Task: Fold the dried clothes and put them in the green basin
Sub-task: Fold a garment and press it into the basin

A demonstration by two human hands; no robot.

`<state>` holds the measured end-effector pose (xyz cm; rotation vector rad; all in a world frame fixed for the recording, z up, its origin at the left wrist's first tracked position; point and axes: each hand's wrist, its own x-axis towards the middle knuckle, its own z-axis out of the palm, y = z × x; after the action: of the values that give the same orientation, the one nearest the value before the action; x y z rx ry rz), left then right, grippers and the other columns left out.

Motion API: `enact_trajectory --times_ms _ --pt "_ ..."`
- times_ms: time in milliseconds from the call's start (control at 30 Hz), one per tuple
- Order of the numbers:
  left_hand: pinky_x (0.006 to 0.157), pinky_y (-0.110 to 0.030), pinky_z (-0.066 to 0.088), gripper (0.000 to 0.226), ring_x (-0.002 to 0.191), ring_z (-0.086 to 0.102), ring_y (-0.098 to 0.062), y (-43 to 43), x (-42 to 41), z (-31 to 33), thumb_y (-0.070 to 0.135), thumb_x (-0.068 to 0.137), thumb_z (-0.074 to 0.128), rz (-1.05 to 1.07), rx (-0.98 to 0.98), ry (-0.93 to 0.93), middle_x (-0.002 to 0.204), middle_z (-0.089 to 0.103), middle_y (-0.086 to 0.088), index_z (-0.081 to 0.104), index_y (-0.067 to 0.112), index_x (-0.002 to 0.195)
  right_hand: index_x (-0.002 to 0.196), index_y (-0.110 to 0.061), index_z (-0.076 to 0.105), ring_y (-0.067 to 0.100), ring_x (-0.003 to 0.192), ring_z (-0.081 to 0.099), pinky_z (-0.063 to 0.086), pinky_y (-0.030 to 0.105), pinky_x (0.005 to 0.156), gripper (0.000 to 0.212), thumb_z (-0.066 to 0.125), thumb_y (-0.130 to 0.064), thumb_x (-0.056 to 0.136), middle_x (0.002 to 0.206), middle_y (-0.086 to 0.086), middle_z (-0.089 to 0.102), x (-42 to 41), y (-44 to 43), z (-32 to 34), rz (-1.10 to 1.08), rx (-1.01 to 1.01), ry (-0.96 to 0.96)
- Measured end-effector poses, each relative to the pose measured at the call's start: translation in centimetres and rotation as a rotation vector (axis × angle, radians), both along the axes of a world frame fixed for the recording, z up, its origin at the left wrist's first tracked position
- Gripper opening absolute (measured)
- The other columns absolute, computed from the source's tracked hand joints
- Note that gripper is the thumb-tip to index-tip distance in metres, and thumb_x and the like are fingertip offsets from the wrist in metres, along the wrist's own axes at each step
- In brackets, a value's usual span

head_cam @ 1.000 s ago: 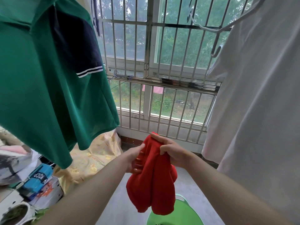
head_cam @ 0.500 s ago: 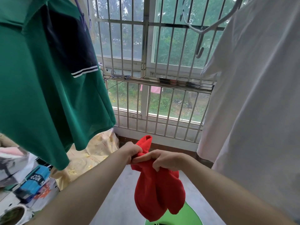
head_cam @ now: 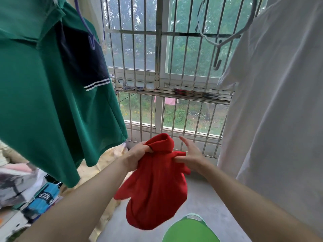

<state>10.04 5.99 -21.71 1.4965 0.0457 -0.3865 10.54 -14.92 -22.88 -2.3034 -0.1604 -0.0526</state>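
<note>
- Head view: a red garment [head_cam: 155,186] is held in the air in front of the person, hanging down from both hands as a bunched, partly folded bundle.
- The left hand [head_cam: 138,156] is clenched around the garment's upper edge, where a rolled collar-like fold stands up just above the knuckles.
- The right hand [head_cam: 189,155] is spread, its fingers [head_cam: 183,139] extended and apart; only the thumb and lower palm are seen touching the cloth at its right upper corner, so a firm grasp there cannot be confirmed.
- The garment's long axis runs downward from the hands, with its rounded bottom hanging lowest.
- The green basin [head_cam: 190,231] is seen on the floor below the hands and slightly toward the right-arm side; the garment's lower edge hangs just above and to the left of its rim, not touching it.
- The right hand is judged nearer to the basin; the coming move is judged to be a short lowering down and to the right, once the fold is finished.
- A green shirt [head_cam: 43,102] hangs above the left arm, and a white shirt [head_cam: 279,102] hangs beside the right arm; both are left unfolded.
</note>
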Motion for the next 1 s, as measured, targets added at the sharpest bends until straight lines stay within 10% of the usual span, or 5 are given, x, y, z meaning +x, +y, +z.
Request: enact_trajectory --times_ms 200,333,600,733,1000 --pt "0.072 -0.032 0.056 0.037 0.071 0.063 -0.022 1.4 0.1 1.2 -0.008 0.083 0.043 -0.088 0.018 -0.071 0.082 0.068 -0.012 0.069 0.014 0.097 0.123 -0.017 0.055 0.010 0.099 0.065 0.053 0.023 0.087 0.039 0.062 -0.003 0.087 0.115 0.004 0.064 -1.5 2.0 2.8 0.429 0.571 0.467" --pt "0.085 -0.037 0.054 0.035 0.083 0.066 -0.024 2.1 -0.3 1.2 0.005 0.070 0.057 -0.122 0.025 -0.062 0.096 0.069 -0.014 0.068 0.012 0.102 0.103 -0.013 0.062 0.009 0.085 0.068 0.056 0.022 0.080 0.013 0.055 -0.007 0.094 0.098 0.006 0.067 -1.3 3.2 2.4 0.341 0.642 0.421" --pt "0.073 -0.024 0.051 0.051 0.087 0.061 -0.018 2.1 -1.8 0.2 0.000 0.056 0.053 -0.145 0.118 -0.179 0.098 0.064 -0.010 0.063 0.015 0.104 0.094 -0.009 0.068 0.007 0.074 0.057 0.047 0.021 0.071 0.008 0.067 -0.010 0.086 0.082 -0.002 0.065 -0.7 5.0 3.5 0.284 0.118 -0.074" --pt "0.095 -0.029 0.048 0.060 0.107 0.063 -0.017 1.7 -2.2 0.5 -0.003 0.070 0.067 -0.320 0.085 -0.278 0.117 0.067 -0.005 0.059 0.021 0.125 0.096 -0.004 0.069 0.011 0.074 0.055 0.042 0.023 0.064 0.015 0.069 -0.010 0.082 0.082 0.005 0.065 -0.5 5.3 3.7 0.264 -0.007 -0.099" --pt "0.075 -0.020 0.055 0.028 0.092 0.066 -0.018 0.4 -1.8 0.7 0.005 0.094 0.054 -0.119 0.133 -0.368 0.111 0.067 -0.015 0.060 -0.001 0.121 0.092 -0.020 0.071 0.012 0.077 0.064 0.052 0.026 0.072 0.031 0.085 -0.028 0.066 0.086 -0.002 0.070 -0.4 1.5 5.1 0.262 -0.233 0.082"
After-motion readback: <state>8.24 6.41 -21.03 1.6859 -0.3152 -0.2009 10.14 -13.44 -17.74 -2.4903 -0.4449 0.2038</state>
